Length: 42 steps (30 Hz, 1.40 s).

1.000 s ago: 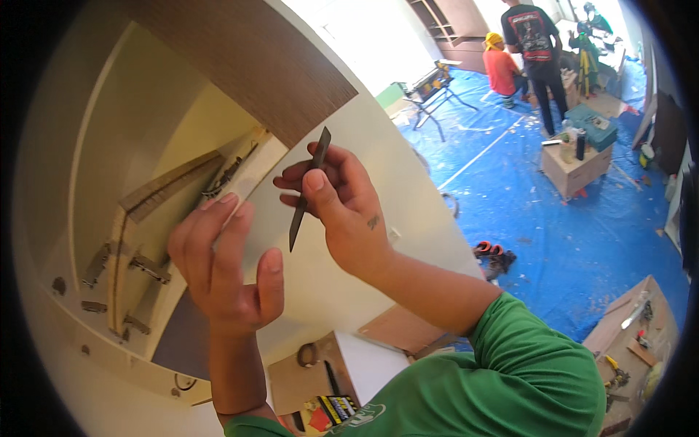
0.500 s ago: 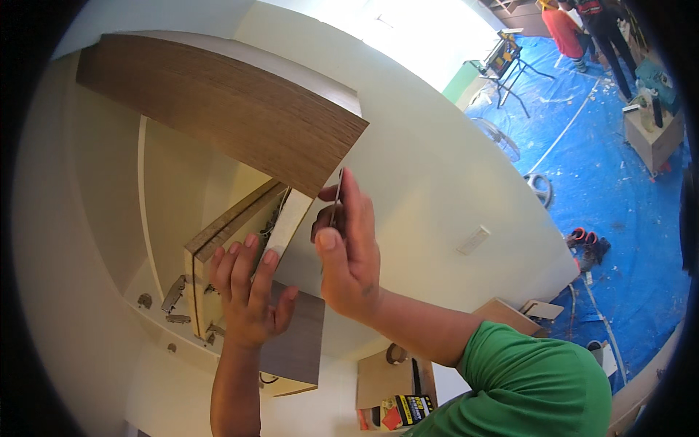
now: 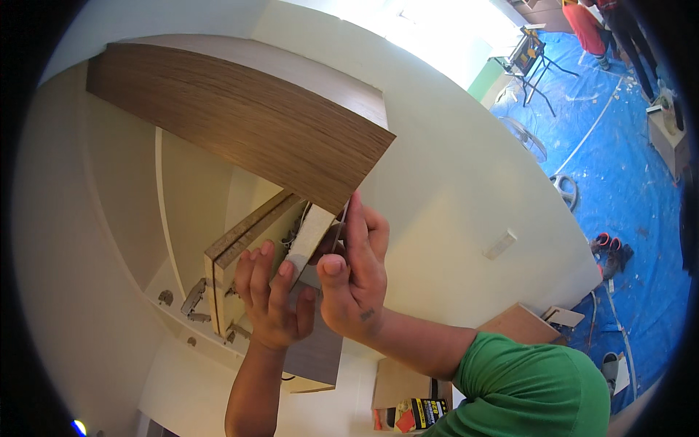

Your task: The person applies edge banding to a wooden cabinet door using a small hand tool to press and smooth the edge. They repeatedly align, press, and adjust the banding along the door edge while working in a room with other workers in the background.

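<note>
A brown wood-grain panel (image 3: pixel 233 124) spans the top of an open pale cabinet (image 3: pixel 189 189). Below it, two narrow board edges (image 3: pixel 249 224) and a white edge strip (image 3: pixel 313 227) angle forward, with metal hinges (image 3: pixel 195 297) at their left. My left hand (image 3: pixel 277 298), fingers bent but apart, rests its fingertips at the white strip. My right hand (image 3: pixel 355 280) grips a thin, flat dark tool (image 3: pixel 339 226), seen edge-on and held against or very near the strip's right side, just under the panel's corner; whether it touches is hard to see.
Two other people (image 3: pixel 585 29) (image 3: pixel 630 40) are at top right on blue sheeting (image 3: pixel 582 156), with a machine on a folding stand (image 3: pixel 530 58), a box (image 3: pixel 664 138), fans (image 3: pixel 520 135) and shoes (image 3: pixel 615 258). A wall (image 3: pixel 451 175) is beside me; boards (image 3: pixel 510 320) lie low right.
My right hand has turned and brought the tool up to the white strip under the panel's corner. My left hand stays by the strip. The view has shifted, putting the panel more centrally.
</note>
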Each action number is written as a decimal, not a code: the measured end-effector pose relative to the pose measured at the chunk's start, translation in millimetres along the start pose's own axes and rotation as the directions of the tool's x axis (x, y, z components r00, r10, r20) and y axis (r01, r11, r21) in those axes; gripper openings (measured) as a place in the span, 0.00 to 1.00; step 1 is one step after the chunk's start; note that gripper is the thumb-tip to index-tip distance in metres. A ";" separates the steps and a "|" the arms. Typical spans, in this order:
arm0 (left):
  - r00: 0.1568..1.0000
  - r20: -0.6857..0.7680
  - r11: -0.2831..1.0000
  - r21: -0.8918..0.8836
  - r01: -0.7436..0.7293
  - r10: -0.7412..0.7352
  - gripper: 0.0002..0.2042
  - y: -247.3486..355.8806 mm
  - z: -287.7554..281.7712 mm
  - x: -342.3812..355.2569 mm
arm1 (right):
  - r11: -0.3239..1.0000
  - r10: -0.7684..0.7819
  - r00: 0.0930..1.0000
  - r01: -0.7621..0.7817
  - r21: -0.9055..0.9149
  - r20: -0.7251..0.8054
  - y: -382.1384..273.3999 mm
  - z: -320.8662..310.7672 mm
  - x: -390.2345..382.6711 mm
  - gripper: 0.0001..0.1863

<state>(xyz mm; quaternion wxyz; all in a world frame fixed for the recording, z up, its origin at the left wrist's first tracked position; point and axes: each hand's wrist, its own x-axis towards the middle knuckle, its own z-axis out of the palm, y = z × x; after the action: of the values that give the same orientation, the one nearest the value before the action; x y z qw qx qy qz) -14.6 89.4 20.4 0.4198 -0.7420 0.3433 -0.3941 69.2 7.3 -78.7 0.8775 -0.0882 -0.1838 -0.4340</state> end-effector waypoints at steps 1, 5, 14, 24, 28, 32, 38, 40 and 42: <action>1.000 -0.002 1.000 -0.003 0.000 0.000 0.26 0.0 0.1 0.1 | 1.000 0.005 1.000 -0.005 0.007 -0.002 -0.9 0.1 -0.1 0.35; 1.000 -0.022 1.000 -0.005 0.021 -0.021 0.25 1.1 0.9 -0.2 | 1.000 -0.007 1.000 0.007 0.003 -0.010 -3.6 0.6 2.8 0.34; 0.997 -0.059 0.999 0.022 0.043 -0.041 0.24 4.4 2.8 -1.6 | 0.994 0.105 0.994 -0.105 0.012 -0.028 -12.3 1.3 4.1 0.32; 0.993 -0.097 0.997 0.031 0.066 -0.063 0.23 4.8 1.4 -0.6 | 0.981 0.186 0.979 -0.181 -0.067 0.087 -27.9 -13.4 17.2 0.33; 0.993 -0.098 0.997 0.020 0.073 -0.071 0.23 5.8 -1.1 -0.2 | 0.985 0.169 0.981 -0.165 -0.050 0.093 -29.1 -11.5 18.5 0.32; 0.991 -0.114 0.997 0.016 0.073 -0.071 0.23 5.6 -2.0 1.2 | 0.978 0.209 0.972 -0.209 -0.012 0.104 -32.8 -12.4 19.0 0.32; 0.990 -0.120 0.998 0.011 0.069 -0.068 0.23 5.1 0.0 -2.3 | 0.973 0.229 0.972 -0.229 0.005 0.055 -28.5 -16.9 35.5 0.32; 0.991 -0.119 0.998 0.004 0.069 -0.068 0.23 3.9 1.6 -4.4 | 0.980 0.199 0.976 -0.196 -0.043 0.088 -29.9 -15.7 30.4 0.32; 0.991 -0.113 0.998 -0.006 0.069 -0.069 0.23 1.5 1.5 -4.6 | 0.980 0.200 0.974 -0.197 -0.037 0.105 -31.7 -13.4 22.5 0.32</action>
<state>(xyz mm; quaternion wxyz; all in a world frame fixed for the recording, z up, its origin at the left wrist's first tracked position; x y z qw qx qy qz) -15.7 93.1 17.2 0.3848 -0.7304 0.3413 -0.4494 59.8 -32.6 -82.1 0.9041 -0.1409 -0.2155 -0.3410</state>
